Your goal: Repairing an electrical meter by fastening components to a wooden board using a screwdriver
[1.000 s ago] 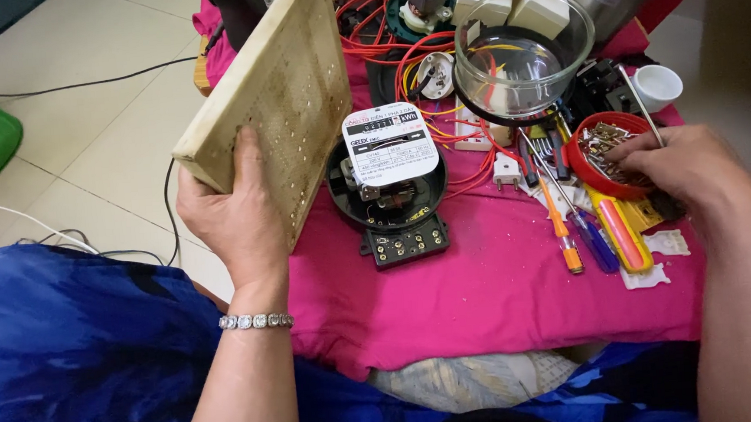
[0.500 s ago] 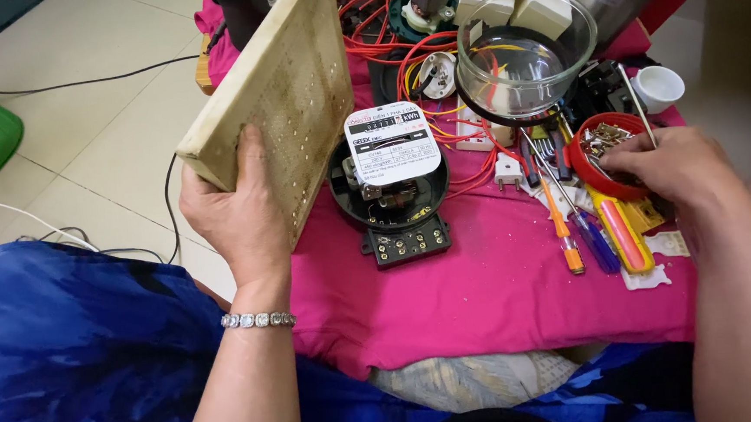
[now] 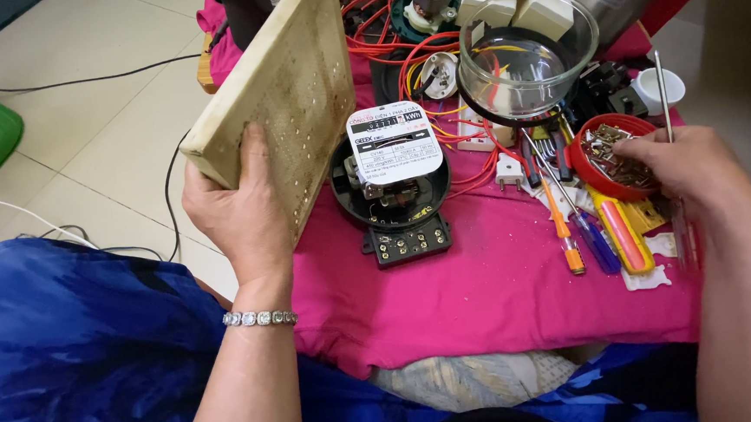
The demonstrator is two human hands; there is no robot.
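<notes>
A pink cloth (image 3: 502, 290) covers the worktop. The left hand (image 3: 236, 211) grips the lower corner of a yellowed perforated board (image 3: 286, 95), fingers wrapped round its edge, holding it tilted up at the cloth's left side. Just right of it lies a round black electricity meter (image 3: 392, 193) with a white rectangular label on top. Behind stands a clear glass dome (image 3: 527, 54) amid red wires (image 3: 391, 45). The right hand (image 3: 685, 166) reaches into a red bowl of small metal parts (image 3: 611, 157), fingers bent; whether they pinch anything cannot be told. Screwdrivers (image 3: 567, 225) lie beside the bowl.
</notes>
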